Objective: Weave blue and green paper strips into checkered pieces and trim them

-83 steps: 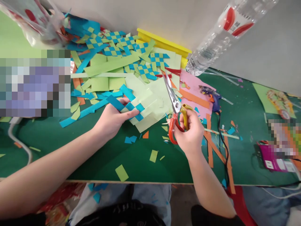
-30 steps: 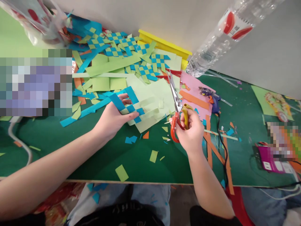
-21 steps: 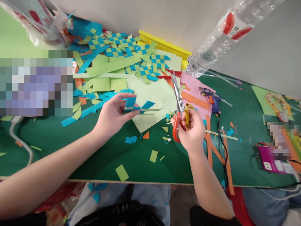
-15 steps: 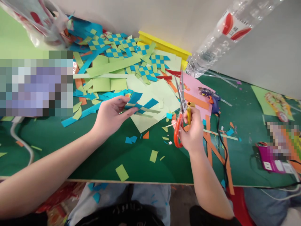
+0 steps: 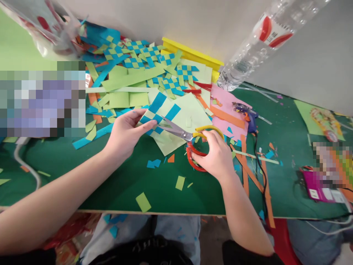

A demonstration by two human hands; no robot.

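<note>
Between the thumb and fingers of my left hand (image 5: pixel 128 130) is a woven piece of blue and pale green paper strips (image 5: pixel 157 105), its loose blue ends pointing up and right. My right hand (image 5: pixel 216 152) grips scissors (image 5: pixel 190 136) with one yellow and one red handle loop. Their blades are parted and point left, the tips at the woven paper close to my left thumb. Beneath the blades lies a pale green paper sheet (image 5: pixel 191 106). Small blue, green and orange scraps (image 5: pixel 153 163) are scattered on the green table (image 5: pixel 104 191) below my hands.
Several woven blue-green paper pieces (image 5: pixel 172 86) are heaped at the back beside a yellow tray (image 5: pixel 193 53). A clear plastic bottle (image 5: pixel 248 55) leans by the wall. A glue gun (image 5: pixel 250 117) with a black cord (image 5: pixel 260 158) lies right, near orange strips (image 5: pixel 244 173).
The scissors have swung from pointing up to pointing left, and their blades have spread and reached the woven paper. My left hand has turned the paper so its face shows more.
</note>
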